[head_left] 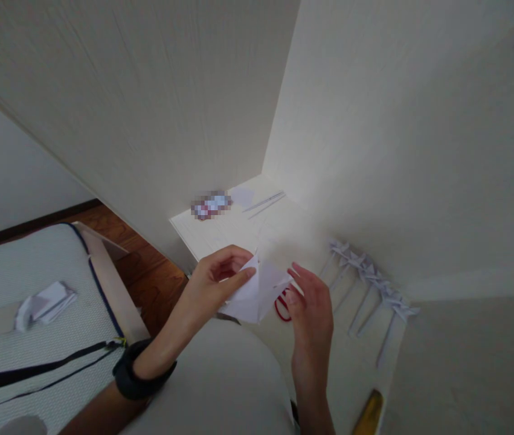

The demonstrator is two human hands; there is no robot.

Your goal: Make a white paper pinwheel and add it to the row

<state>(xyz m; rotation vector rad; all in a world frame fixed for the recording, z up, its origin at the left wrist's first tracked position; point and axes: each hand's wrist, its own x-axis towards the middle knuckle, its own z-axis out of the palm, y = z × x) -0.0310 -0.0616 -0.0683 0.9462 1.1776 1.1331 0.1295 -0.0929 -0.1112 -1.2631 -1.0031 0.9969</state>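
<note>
My left hand (223,275) pinches a white sheet of paper (245,302), its thumb lying on top near a crease. The sheet has flaps that stand up from its middle. At the sheet's right corner are the thumb and fingertips of my right hand (308,302), closed about the tip of a flap. Partly hidden below the paper and this hand is a pair of scissors with red handles (282,305). To the right, several folded white paper pinwheels (369,275) on thin sticks lie in an overlapping row on the pale tabletop (214,235).
Thin white sticks (266,204), a small piece of paper (242,196) and a blurred-out object (211,205) lie at the back. A yellow object (369,414) lies at front right. Pale panels rise behind. On the left, a mattress (34,254) bears folded papers (55,302) and a black strap.
</note>
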